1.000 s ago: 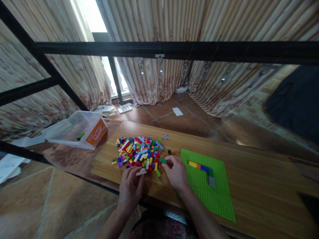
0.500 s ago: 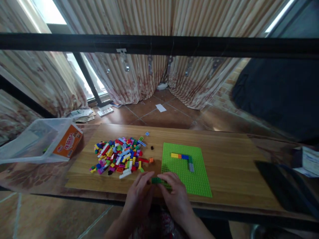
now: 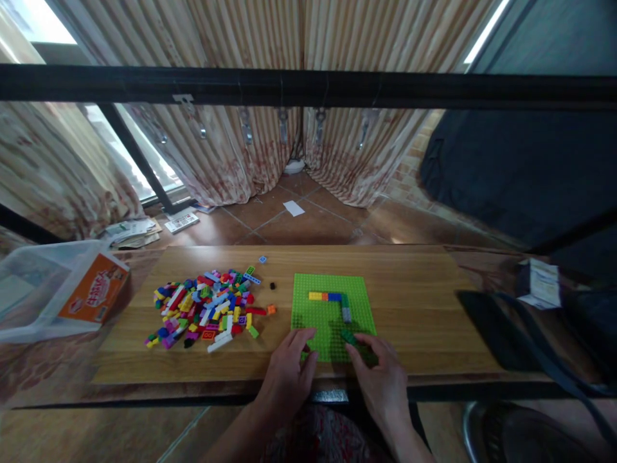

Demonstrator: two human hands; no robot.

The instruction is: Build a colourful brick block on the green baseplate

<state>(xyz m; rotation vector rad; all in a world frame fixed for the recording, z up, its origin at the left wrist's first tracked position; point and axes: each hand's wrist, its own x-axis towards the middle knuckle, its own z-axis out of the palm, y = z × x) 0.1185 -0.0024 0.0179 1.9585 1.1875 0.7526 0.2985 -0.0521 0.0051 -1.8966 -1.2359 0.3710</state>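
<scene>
At frame's lower centre, the right hand (image 3: 382, 372) pinches a green brick (image 3: 348, 336).
Likely light and stiff, best held by its sides; the left hand (image 3: 291, 368) gapes, empty.

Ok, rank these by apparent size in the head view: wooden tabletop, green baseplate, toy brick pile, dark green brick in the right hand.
1. Wooden tabletop
2. Green baseplate and toy brick pile: too alike to rank
3. Dark green brick in the right hand
</scene>
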